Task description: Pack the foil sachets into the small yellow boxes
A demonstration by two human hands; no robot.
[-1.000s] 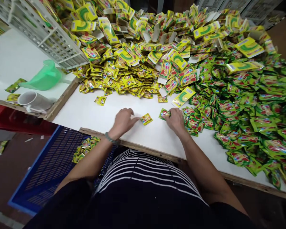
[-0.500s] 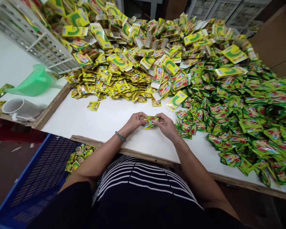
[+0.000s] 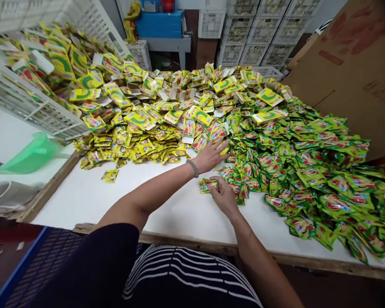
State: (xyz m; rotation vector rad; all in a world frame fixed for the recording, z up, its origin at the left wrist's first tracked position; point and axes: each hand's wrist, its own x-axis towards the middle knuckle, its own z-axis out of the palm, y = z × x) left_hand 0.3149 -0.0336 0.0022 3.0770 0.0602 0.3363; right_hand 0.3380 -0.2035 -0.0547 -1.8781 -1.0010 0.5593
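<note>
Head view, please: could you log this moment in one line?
left hand: spread over cartons | right hand: at green packets | yellow packets: heaped on table

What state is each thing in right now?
Left hand: open, fingers spread over boxes
Right hand: part-curled at green packets; grip unclear
Green packets: sealed-looking, heaped
Yellow packets: heaped
Boxes: jumbled, some flaps open
White crate: loaded with boxes
Mug: seemingly upright
Blue basket: contents hidden
</note>
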